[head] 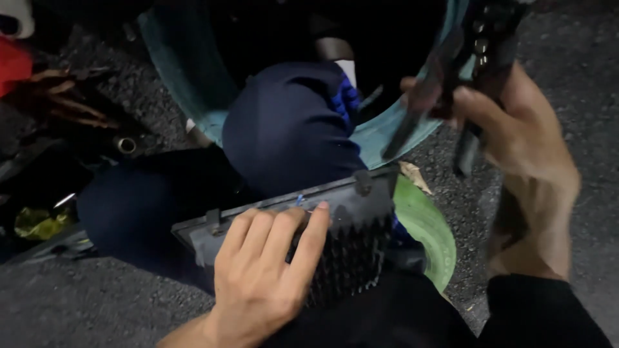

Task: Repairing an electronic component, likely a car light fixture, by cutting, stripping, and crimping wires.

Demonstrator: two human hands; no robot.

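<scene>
Lower centre, the left hand [261, 274] lies spread on a black finned block [348, 241]; upper right, the right hand [516, 129] grips dark pliers [474, 71].

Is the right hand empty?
No: the right hand is closed around a dark metal tool, held up above the asphalt, while the left hand rests on a black finned part.

A dry leaf [414, 176] lies on the asphalt [580, 96] beside a green disc [425, 225]
</scene>
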